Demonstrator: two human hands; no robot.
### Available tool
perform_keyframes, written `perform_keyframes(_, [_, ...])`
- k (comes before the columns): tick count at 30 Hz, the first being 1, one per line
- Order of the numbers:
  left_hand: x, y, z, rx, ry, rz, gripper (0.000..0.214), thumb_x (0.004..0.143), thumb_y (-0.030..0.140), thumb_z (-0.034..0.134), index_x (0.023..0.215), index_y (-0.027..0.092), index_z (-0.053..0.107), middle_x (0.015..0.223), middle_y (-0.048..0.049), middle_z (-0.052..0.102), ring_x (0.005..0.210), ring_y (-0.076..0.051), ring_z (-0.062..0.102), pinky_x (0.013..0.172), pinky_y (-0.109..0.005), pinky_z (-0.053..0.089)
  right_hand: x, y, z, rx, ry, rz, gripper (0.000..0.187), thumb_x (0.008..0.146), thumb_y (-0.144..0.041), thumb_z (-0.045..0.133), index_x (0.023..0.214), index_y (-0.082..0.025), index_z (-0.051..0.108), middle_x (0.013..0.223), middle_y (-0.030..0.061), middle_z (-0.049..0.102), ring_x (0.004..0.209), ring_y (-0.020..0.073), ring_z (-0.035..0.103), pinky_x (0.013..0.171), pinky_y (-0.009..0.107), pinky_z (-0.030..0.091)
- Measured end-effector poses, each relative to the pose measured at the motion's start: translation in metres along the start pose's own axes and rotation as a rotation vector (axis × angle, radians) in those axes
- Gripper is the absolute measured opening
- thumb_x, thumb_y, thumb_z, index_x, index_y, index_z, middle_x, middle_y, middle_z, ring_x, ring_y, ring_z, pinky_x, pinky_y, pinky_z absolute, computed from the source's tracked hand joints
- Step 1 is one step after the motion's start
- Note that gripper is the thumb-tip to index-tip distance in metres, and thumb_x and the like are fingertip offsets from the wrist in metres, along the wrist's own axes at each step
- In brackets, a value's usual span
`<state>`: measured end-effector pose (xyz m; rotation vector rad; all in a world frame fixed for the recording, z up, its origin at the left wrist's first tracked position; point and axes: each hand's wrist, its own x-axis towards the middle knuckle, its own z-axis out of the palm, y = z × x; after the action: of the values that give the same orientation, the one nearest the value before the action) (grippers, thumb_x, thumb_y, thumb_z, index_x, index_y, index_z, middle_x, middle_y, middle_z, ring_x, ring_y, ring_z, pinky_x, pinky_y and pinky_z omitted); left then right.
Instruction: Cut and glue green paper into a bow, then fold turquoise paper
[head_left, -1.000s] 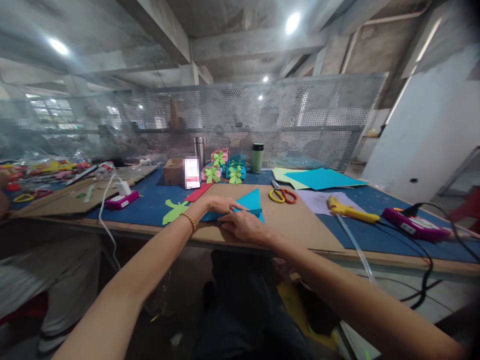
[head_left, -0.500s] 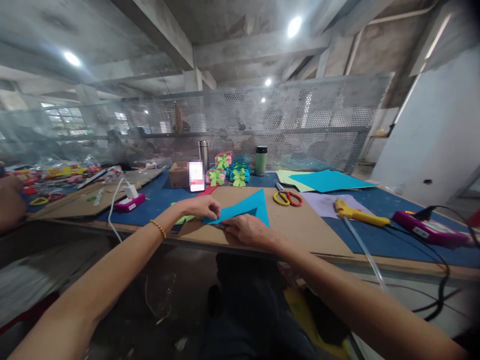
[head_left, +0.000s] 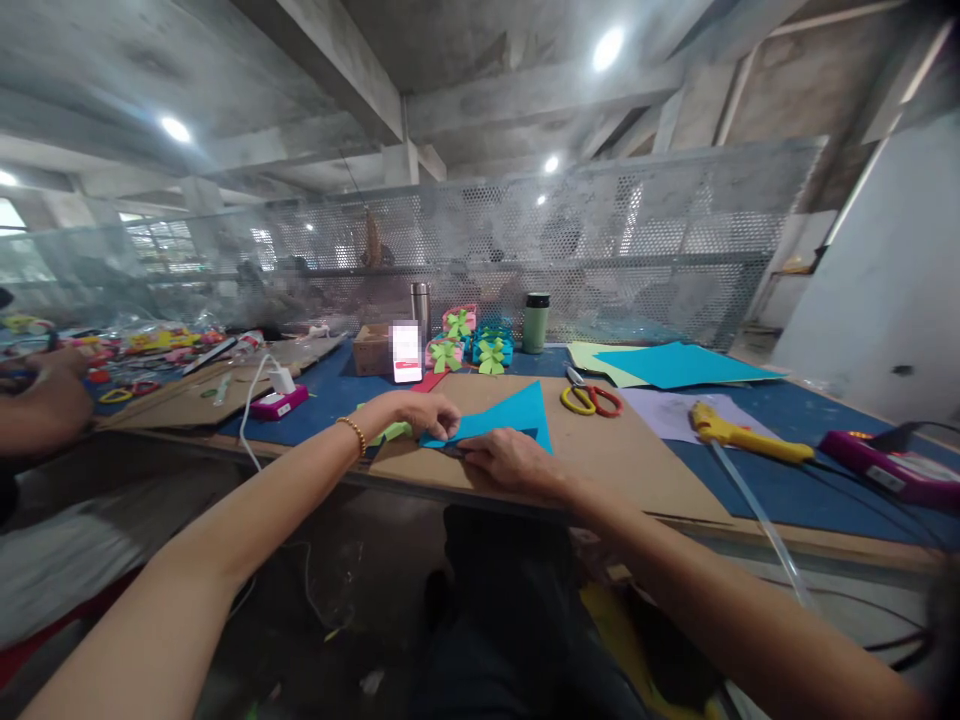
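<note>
A blue sheet of paper (head_left: 517, 410), partly folded over along its near side, lies on the brown cardboard (head_left: 630, 475) in front of me. At its left end my left hand (head_left: 433, 414) is closed, fingers bent down on the paper. My right hand (head_left: 511, 458) grips the near edge with curled fingers; its fingertips are partly hidden. Light green paper (head_left: 391, 432) shows beside my left wrist. To the right of the blue sheet rest scissors (head_left: 591, 397) with one yellow and one red handle.
A yellow hot glue gun (head_left: 750, 440) with a clear glue stick lies at the right. Behind stand a phone (head_left: 406, 355), paper bows (head_left: 491, 352), a steel flask (head_left: 421, 310) and a green tumbler (head_left: 535, 325). Another person's arm (head_left: 49, 405) is at the far left.
The whole view has shifted, so the table things sit farther right in the picture. Both hands stay on the blue paper, with only slight finger movement.
</note>
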<state>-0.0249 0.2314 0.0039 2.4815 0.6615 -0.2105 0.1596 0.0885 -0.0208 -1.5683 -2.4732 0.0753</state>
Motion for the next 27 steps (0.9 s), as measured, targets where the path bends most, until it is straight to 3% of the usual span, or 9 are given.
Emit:
perform_keyframes(10, [0.000, -0.002, 0.002, 0.005, 0.005, 0.016, 0.011, 0.072, 0.013, 0.058, 0.082, 0.018, 0.057, 0.075, 0.0035, 0.053, 0.071, -0.012, 0.048, 0.066, -0.023, 0.041, -0.002, -0.003, -0.001, 0.015, 0.009, 0.007, 0.037, 0.098, -0.031, 0.048, 0.128, -0.029, 0.069, 0.113, 0.0088, 0.077, 0.101, 0.0289, 0.071, 0.077, 0.031, 0.048])
perform_keyframes(18, [-0.003, 0.009, 0.001, 0.041, -0.001, 0.004, 0.011, 0.070, 0.012, 0.058, 0.078, 0.017, 0.055, 0.072, 0.0040, 0.051, 0.071, -0.012, 0.047, 0.066, -0.023, 0.041, -0.003, -0.005, -0.004, 0.029, -0.008, 0.000, 0.037, 0.099, -0.031, 0.048, 0.130, -0.029, 0.068, 0.117, 0.0088, 0.076, 0.101, 0.0277, 0.071, 0.078, 0.031, 0.048])
perform_keyframes(21, [-0.005, 0.013, 0.000, 0.040, -0.015, -0.007, 0.011, 0.071, 0.013, 0.057, 0.080, 0.017, 0.056, 0.074, 0.0038, 0.052, 0.071, -0.012, 0.047, 0.067, -0.023, 0.042, -0.014, -0.016, -0.007, 0.076, -0.023, -0.098, 0.034, 0.098, -0.030, 0.052, 0.127, -0.031, 0.070, 0.112, 0.0067, 0.077, 0.096, 0.0246, 0.071, 0.075, 0.027, 0.047])
perform_keyframes(24, [-0.006, 0.016, 0.001, 0.055, 0.000, -0.014, 0.011, 0.071, 0.013, 0.057, 0.081, 0.018, 0.055, 0.076, 0.0037, 0.053, 0.073, -0.012, 0.048, 0.067, -0.022, 0.041, -0.036, -0.027, -0.020, 0.168, 0.048, -0.192, 0.034, 0.100, -0.030, 0.049, 0.127, -0.027, 0.070, 0.108, 0.0074, 0.077, 0.093, 0.0230, 0.069, 0.075, 0.027, 0.046])
perform_keyframes(27, [-0.008, 0.018, 0.007, 0.105, 0.048, -0.006, 0.009, 0.070, 0.014, 0.056, 0.079, 0.018, 0.055, 0.075, 0.0032, 0.053, 0.072, -0.013, 0.048, 0.066, -0.021, 0.041, -0.060, -0.020, -0.039, 0.257, 0.099, -0.196, 0.036, 0.102, -0.028, 0.046, 0.131, -0.026, 0.067, 0.110, 0.0051, 0.076, 0.093, 0.0196, 0.068, 0.076, 0.025, 0.045])
